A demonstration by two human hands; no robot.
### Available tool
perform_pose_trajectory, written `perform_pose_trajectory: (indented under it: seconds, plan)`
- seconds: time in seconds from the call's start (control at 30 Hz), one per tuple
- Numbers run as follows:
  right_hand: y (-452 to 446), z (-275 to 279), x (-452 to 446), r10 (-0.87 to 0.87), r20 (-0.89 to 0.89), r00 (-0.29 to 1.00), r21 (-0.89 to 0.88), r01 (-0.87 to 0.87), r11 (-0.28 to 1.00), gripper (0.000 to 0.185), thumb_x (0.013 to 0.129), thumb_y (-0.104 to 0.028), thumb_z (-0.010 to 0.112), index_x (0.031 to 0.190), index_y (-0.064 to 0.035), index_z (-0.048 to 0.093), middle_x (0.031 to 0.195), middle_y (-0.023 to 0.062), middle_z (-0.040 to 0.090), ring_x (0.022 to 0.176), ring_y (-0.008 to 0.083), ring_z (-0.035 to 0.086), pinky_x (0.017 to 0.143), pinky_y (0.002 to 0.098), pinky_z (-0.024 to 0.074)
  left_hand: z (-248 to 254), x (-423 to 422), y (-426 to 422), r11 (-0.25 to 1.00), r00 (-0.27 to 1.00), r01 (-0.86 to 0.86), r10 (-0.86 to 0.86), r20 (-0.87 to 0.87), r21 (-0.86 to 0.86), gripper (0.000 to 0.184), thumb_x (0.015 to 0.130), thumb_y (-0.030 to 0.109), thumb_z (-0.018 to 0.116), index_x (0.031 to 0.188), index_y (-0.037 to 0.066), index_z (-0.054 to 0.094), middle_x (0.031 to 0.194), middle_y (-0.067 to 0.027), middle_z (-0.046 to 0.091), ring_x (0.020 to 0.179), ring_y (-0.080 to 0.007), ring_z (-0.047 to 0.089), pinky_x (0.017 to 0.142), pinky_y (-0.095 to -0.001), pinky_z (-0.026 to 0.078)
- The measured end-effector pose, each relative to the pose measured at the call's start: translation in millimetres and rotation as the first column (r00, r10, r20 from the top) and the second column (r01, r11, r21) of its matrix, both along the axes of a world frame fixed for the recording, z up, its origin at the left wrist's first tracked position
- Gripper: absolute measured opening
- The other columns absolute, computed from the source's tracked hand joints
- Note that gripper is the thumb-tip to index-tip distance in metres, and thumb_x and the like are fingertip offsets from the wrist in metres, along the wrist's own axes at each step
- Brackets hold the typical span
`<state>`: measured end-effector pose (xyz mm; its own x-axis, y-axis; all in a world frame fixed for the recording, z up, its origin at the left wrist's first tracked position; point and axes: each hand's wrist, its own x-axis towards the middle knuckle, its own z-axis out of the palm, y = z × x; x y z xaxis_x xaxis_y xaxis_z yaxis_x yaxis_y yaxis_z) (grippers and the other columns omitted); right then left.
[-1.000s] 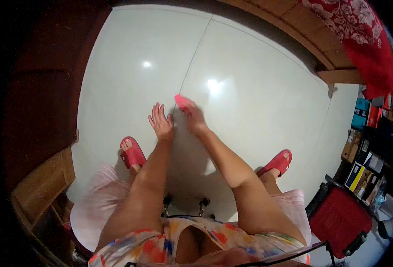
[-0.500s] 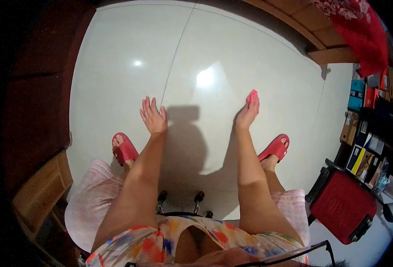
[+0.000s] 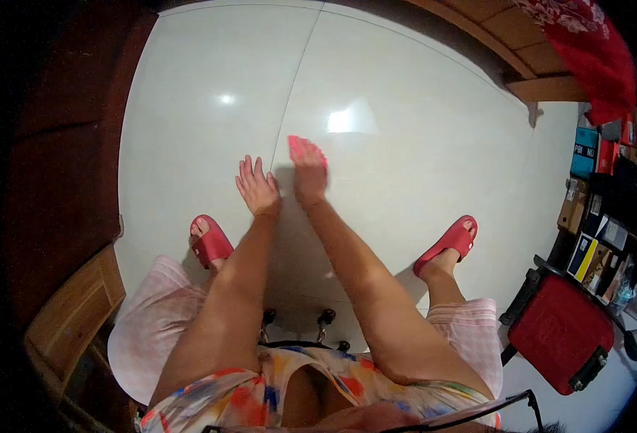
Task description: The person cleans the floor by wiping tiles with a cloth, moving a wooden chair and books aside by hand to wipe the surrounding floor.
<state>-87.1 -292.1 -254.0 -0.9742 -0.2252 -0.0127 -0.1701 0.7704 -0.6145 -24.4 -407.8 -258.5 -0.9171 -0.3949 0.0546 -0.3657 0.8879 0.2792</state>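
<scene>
My right hand [image 3: 310, 178] has its fingers over a small bright pink thing [image 3: 306, 148] with a bumpy, scalloped edge; its kind is unclear, and the hand covers part of it. It is close to the pale tiled floor [image 3: 210, 144], though I cannot tell whether it touches. Just to the left, my left hand [image 3: 258, 189] holds nothing, its fingers spread above the floor. A short gap separates the two hands.
My feet wear a red left slipper [image 3: 210, 242] and a red right slipper [image 3: 448, 247]. A red-backed chair [image 3: 560, 325] stands at right, below stacked boxes [image 3: 596, 231]. Dark wooden furniture [image 3: 66, 144] lines the left, and a wooden frame [image 3: 542, 88] with red cloth [image 3: 600, 58] is at upper right.
My right hand has swept left across the floor with the pink thing, from beyond my right foot's side to near my left hand. My left hand has barely moved.
</scene>
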Motion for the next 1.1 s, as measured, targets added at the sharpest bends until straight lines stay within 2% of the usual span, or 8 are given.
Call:
perform_pose_trajectory:
  seconds: [0.17, 0.27, 0.33, 0.47, 0.57, 0.67, 0.83, 1.1]
  plan:
    - [-27.0, 26.1, -4.6, 0.129, -0.024, 0.991, -0.421, -0.127, 0.898, 0.060, 0.083, -0.009, 0.054, 0.142, -0.0103, 0.043, 0.142, 0.0126, 0.047, 0.136, 0.0307, 0.039, 0.114, 0.0453, 0.0280, 2.1, -0.1, 0.0, 1.000, 1.000, 0.001, -0.001, 0.001, 0.001, 0.047, 0.092, 0.018, 0.054, 0.137, 0.010, 0.044, 0.151, -0.0130, 0.033, 0.142, -0.0308, 0.027, 0.114, -0.0546, 0.020]
    - [4.4, 2.8, -31.5, -0.090, -0.212, 0.973, -0.488, -0.025, 0.872, 0.050, 0.088, -0.008, 0.050, 0.138, -0.0047, 0.048, 0.138, 0.0147, 0.051, 0.133, 0.0315, 0.041, 0.113, 0.0414, 0.0309, 3.1, -0.9, 1.1, 1.000, 1.000, -0.001, 0.001, -0.024, 0.009, 0.047, 0.092, 0.017, 0.054, 0.137, 0.010, 0.045, 0.151, -0.0119, 0.034, 0.142, -0.0311, 0.027, 0.115, -0.0535, 0.018]
    - [34.0, 4.5, -60.2, -0.220, 0.381, 0.898, -0.884, 0.424, 0.198, 0.038, 0.102, -0.012, 0.034, 0.131, 0.0019, 0.053, 0.134, 0.0167, 0.053, 0.126, 0.0275, 0.049, 0.110, 0.0355, 0.0344, 2.1, -0.7, 0.5, 1.000, 0.999, -0.005, 0.006, -0.032, 0.013, 0.047, 0.091, 0.017, 0.054, 0.137, 0.010, 0.045, 0.151, -0.0115, 0.034, 0.142, -0.0313, 0.027, 0.115, -0.0529, 0.017]
    - [121.1, 15.4, -99.5, -0.500, 0.097, 0.861, -0.794, 0.370, 0.482, 0.033, 0.100, -0.002, 0.041, 0.130, 0.0029, 0.054, 0.132, 0.0152, 0.052, 0.118, 0.0225, 0.052, 0.100, 0.0321, 0.0441, -2.5, 0.5, -1.0, 1.000, 0.999, -0.015, 0.015, -0.033, 0.025, 0.048, 0.090, 0.017, 0.056, 0.137, 0.011, 0.045, 0.151, -0.0117, 0.035, 0.142, -0.0312, 0.027, 0.115, -0.0529, 0.017]
    - [148.8, 10.2, -110.3, -0.481, 0.148, 0.864, -0.646, 0.452, 0.615, 0.031, 0.097, 0.001, 0.043, 0.124, -0.0009, 0.059, 0.121, 0.0129, 0.058, 0.109, 0.0247, 0.056, 0.097, 0.0317, 0.0451, -3.8, 1.3, -2.1, 1.000, 0.999, -0.016, 0.017, -0.035, 0.024, 0.049, 0.089, 0.017, 0.057, 0.137, 0.012, 0.045, 0.151, -0.0111, 0.034, 0.142, -0.0302, 0.027, 0.116, -0.0527, 0.017]
    - [141.1, 1.9, -116.7, -0.402, -0.139, 0.905, -0.290, 0.351, 0.890, 0.031, 0.096, -0.002, 0.046, 0.124, -0.0037, 0.060, 0.120, 0.0120, 0.061, 0.111, 0.0292, 0.057, 0.100, 0.0368, 0.0439, 2.5, -1.1, 1.1, 0.999, 0.999, -0.020, 0.021, -0.029, 0.034, 0.050, 0.088, 0.016, 0.057, 0.137, 0.012, 0.045, 0.151, -0.0107, 0.034, 0.142, -0.0299, 0.028, 0.116, -0.0526, 0.017]
    - [89.8, -5.3, -102.8, -0.216, -0.247, 0.945, -0.063, 0.207, 0.976, 0.042, 0.091, -0.006, 0.046, 0.132, -0.0107, 0.055, 0.130, 0.0129, 0.059, 0.124, 0.0334, 0.051, 0.108, 0.0453, 0.0359, -1.8, -1.7, 1.5, 1.000, 0.998, -0.025, 0.026, -0.051, 0.013, 0.051, 0.088, 0.016, 0.058, 0.137, 0.013, 0.045, 0.151, -0.0107, 0.035, 0.142, -0.0303, 0.028, 0.116, -0.0527, 0.017]
    - [-3.6, 14.0, -39.3, 0.067, -0.216, 0.974, -0.220, -0.116, 0.969, 0.040, 0.093, -0.011, 0.043, 0.129, -0.0143, 0.058, 0.132, 0.0099, 0.058, 0.128, 0.0293, 0.049, 0.111, 0.0445, 0.0323, -10.3, 2.2, -9.8, 0.993, 0.997, 0.032, -0.024, -0.071, 0.115, 0.055, 0.087, 0.008, 0.053, 0.140, 0.012, 0.042, 0.153, -0.0100, 0.032, 0.144, -0.0314, 0.026, 0.115, -0.0549, 0.018]
